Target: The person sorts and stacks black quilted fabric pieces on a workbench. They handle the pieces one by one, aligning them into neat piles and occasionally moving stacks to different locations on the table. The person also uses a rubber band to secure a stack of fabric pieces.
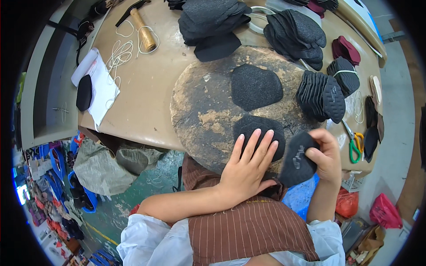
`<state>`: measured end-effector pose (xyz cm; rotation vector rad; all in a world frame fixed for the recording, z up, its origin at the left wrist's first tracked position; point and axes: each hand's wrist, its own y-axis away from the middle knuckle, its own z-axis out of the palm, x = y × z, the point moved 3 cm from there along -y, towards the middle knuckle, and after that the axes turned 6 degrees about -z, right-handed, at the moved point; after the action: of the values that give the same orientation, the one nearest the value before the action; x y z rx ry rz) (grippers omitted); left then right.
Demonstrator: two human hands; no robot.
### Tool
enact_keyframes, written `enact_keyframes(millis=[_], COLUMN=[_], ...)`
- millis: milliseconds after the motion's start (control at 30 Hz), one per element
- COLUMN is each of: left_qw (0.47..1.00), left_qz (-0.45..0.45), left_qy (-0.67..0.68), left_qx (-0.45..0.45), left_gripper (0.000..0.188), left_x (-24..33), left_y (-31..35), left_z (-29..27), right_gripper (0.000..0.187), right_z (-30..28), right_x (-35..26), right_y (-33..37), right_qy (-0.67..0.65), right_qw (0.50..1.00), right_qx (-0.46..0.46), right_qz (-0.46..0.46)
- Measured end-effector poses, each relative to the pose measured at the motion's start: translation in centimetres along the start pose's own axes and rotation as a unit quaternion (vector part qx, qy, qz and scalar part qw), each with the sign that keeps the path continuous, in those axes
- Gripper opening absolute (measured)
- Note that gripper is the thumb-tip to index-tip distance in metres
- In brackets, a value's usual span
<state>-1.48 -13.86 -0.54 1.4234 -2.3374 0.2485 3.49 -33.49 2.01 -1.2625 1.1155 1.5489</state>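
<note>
Left hand (246, 166) lies flat, fingers spread and extended, pressing a black sole piece (259, 133) onto a round, worn slab (199, 111); this grip is open, palm down, holding nothing. The pressed piece is dark, grainy, rounded in outline, at the slab's near edge; its long axis runs roughly left to right. A second piece (256, 86) of the same kind lies loose just beyond it near the slab's centre, broad end to the left, narrowing toward the right.

Right hand (326, 155) is closed on a third black piece (298, 159), thumb on top, fingers curled behind. This piece is held off the slab's right edge, tilted, long axis running from lower left to upper right; faint pale marks show on its face, too small to tell.

The slab rests on a tan worktop (146, 88). Stacks of like black pieces (321, 95) stand fanned on the right; further piles (213, 22) sit at the far side. Green-and-orange-handled scissors (354, 144) lie just right of the right hand. A hammer (142, 29) with wooden handle and loose white string (120, 53) lie far left. A white sheet (104, 86) lies at the left edge, a black piece on it. Red bags (384, 210) sit on the floor, lower right
</note>
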Motion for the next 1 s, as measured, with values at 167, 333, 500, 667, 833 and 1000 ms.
enact_keyframes(millis=[167, 333, 500, 667, 833, 1000], left_qw=[0.999, 0.997, 0.992, 0.989, 0.984, 0.982], left_qz=[-0.014, -0.067, -0.079, -0.078, -0.076, -0.079], left_qy=[0.048, 0.019, 0.043, 0.073, 0.100, 0.101], left_qx=[-0.005, 0.045, 0.084, 0.098, 0.124, 0.140], left_gripper=[0.072, 0.067, 0.064, 0.061, 0.052, 0.047], left_x=[-0.9, -3.2, -3.5, -3.9, -4.4, -4.3], left_y=[2.9, 7.0, 7.5, 7.8, 8.4, 8.3], left_z=[0.4, -0.4, 0.6, 0.3, 0.5, 0.6], right_gripper=[0.020, 0.018, 0.016, 0.016, 0.015, 0.015], right_z=[4.3, 4.6, 4.8, 5.1, 5.2, 5.4], right_x=[1.7, 2.1, 2.1, 2.0, 2.1, 2.0], right_y=[-4.5, -4.4, -4.1, -4.1, -3.8, -3.7], right_qy=[0.176, 0.167, 0.169, 0.168, 0.166, 0.170], right_qw=[0.978, 0.980, 0.978, 0.978, 0.978, 0.978], right_qx=[-0.093, -0.076, -0.073, -0.070, -0.062, -0.060], right_qz=[0.061, 0.082, 0.095, 0.102, 0.112, 0.100])
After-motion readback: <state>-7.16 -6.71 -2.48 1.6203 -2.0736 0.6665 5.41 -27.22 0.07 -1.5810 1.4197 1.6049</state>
